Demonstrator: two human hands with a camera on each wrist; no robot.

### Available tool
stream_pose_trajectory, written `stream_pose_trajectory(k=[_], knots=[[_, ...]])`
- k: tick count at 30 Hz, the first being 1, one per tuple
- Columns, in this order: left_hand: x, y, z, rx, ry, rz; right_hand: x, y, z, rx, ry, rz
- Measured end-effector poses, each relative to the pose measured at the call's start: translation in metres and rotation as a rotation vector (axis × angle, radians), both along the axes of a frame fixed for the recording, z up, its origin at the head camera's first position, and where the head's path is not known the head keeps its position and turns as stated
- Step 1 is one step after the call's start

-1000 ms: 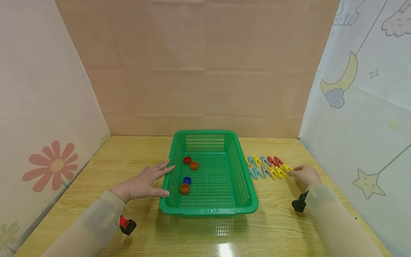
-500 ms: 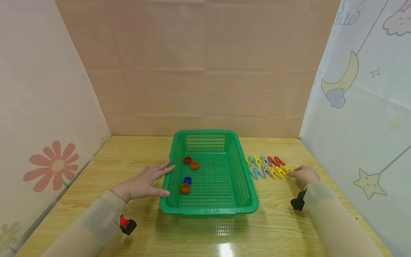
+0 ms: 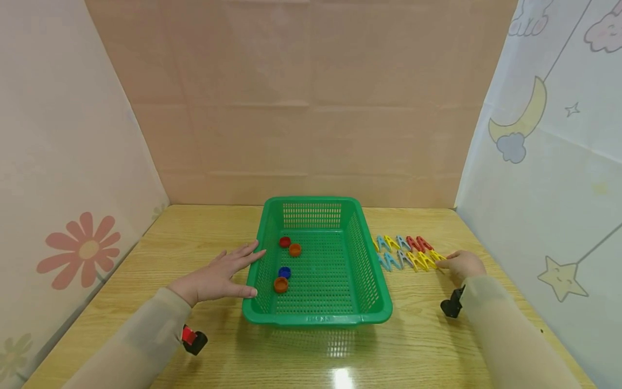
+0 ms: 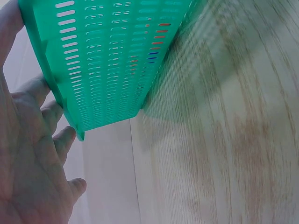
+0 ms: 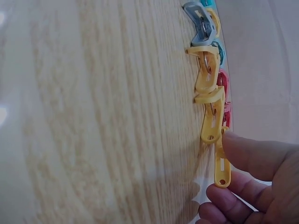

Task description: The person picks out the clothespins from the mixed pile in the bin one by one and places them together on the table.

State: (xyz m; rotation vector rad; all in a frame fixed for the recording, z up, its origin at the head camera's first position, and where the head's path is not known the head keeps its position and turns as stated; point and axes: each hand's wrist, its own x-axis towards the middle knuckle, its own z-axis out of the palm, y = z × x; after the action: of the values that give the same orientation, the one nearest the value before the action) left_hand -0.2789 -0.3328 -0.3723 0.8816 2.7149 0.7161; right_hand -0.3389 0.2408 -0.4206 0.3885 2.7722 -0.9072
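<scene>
My right hand [image 3: 464, 266] pinches a yellow clothespin [image 5: 223, 163] at the right end of the clothespin rows, thumb on one side and fingertips on the other. Beside it in the right wrist view lie two more yellow clothespins [image 5: 211, 114] and a grey one [image 5: 202, 25]. Fingers spread, my left hand [image 3: 218, 275] rests at the left rim of a green plastic basket [image 3: 318, 320]. The left wrist view shows those fingertips along the outside of the rim. On the basket floor sit a red cap [image 3: 285, 242], a blue cap [image 3: 284, 273] and two orange caps [image 3: 281, 284].
To the right of the basket, two rows of clothespins hold blue [image 3: 391, 261], grey, yellow and red ones [image 3: 424, 243]. The wooden table [image 3: 204, 227] ends at a beige back wall [image 3: 311, 135]. Printed cloth walls [image 3: 549, 178] stand at both sides.
The view has shifted very slightly. My right hand stays at the yellow clothespin, and my left hand keeps its place at the basket rim.
</scene>
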Motion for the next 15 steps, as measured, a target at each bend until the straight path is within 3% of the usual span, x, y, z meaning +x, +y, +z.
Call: stream_pose_trajectory(k=[15], knots=[[0.0009, 0.0006, 0.0011, -0.012, 0.001, 0.001, 0.0013, 0.0013, -0.0008, -0.02, -0.003, 0.003]])
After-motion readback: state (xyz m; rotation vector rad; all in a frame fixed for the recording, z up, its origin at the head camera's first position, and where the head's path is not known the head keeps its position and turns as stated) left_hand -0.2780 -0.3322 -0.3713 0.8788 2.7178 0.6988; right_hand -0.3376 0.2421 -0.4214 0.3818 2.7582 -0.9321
